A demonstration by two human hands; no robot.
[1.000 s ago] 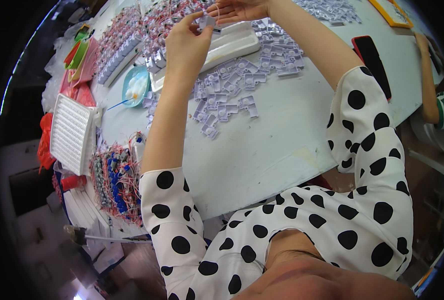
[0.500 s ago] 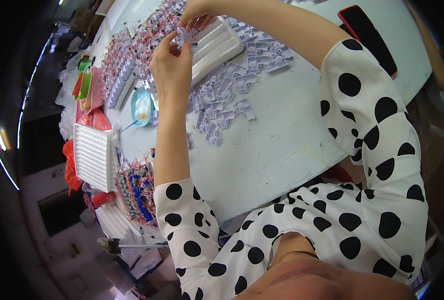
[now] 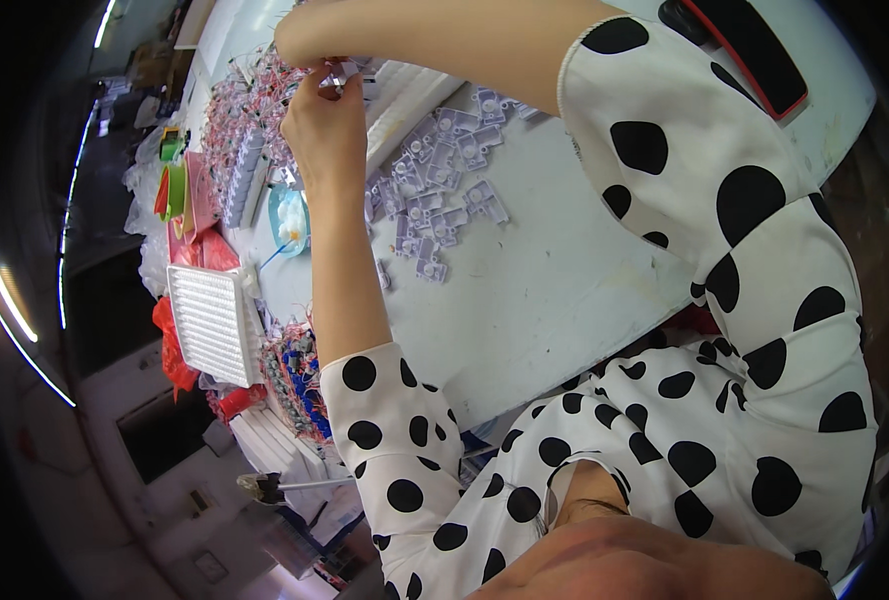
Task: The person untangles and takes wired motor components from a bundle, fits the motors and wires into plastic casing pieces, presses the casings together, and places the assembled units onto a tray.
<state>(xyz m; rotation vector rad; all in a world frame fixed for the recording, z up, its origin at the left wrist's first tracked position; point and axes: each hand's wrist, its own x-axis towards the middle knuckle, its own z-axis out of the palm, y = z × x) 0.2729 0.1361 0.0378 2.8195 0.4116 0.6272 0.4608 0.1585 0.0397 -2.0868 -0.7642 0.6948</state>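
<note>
My left hand (image 3: 327, 130) is closed, pinching a small pale plastic housing (image 3: 341, 74) between thumb and fingers. Just above it, my right hand (image 3: 310, 35) is bent over the far edge of the pile of small parts with red wires (image 3: 245, 100); its fingers are hidden behind the hand and wrist. Beneath my right forearm lies a white ribbed tray (image 3: 405, 105), partly covered. Many loose pale-lilac plastic housings (image 3: 430, 200) are scattered beside that tray. Left of my left wrist sits a light-blue dish (image 3: 278, 208) with white material in it and a thin blue stick (image 3: 274, 258).
A phone-like black device in a red case (image 3: 755, 50) lies at the far right. At the left stand a white ribbed rack (image 3: 207, 325), a pink basket (image 3: 198, 182) and green-and-red containers (image 3: 171, 192). Blue and grey wired parts (image 3: 307, 385) are heaped beside my left sleeve.
My right hand has moved left and over the wired pile, its forearm now crossing above the tray. My left hand keeps the housing and sits slightly further left. The view has shifted a little.
</note>
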